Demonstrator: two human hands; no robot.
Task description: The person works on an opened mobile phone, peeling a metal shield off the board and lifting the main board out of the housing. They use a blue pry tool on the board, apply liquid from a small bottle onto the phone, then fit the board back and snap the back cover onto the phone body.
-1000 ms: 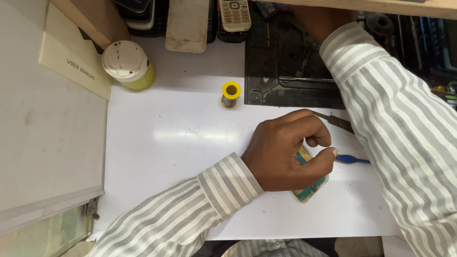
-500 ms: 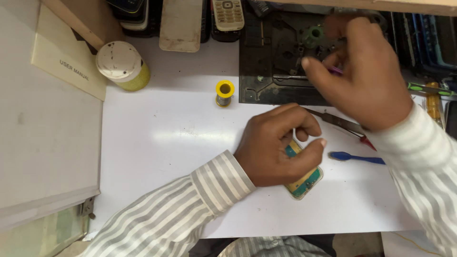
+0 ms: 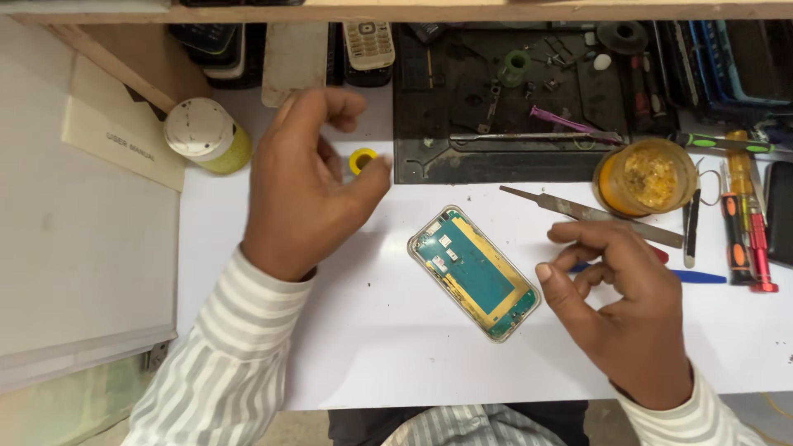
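An opened phone (image 3: 474,272) with its green circuit board showing lies tilted on the white mat (image 3: 372,347), with neither hand on it. My left hand (image 3: 301,186) hovers up and left of it, fingers loosely curled, close to a small yellow spool (image 3: 361,159). To the right of the phone is my right hand (image 3: 615,301), its fingers bent and apart and nothing in them. Just beyond its fingers are a blue pry tool (image 3: 698,277) and a metal file (image 3: 591,214).
A black work tray (image 3: 429,165) with small parts sits at the back. An amber jar (image 3: 644,176) stands at its right, with screwdrivers (image 3: 739,231) further right. A white-lidded yellow pot (image 3: 205,135), a booklet (image 3: 124,142) and old phones (image 3: 368,43) lie at the back left.
My left hand has let go of the phone and moved up and left toward the yellow spool. My right hand has come down from the black tray to the phone's right.
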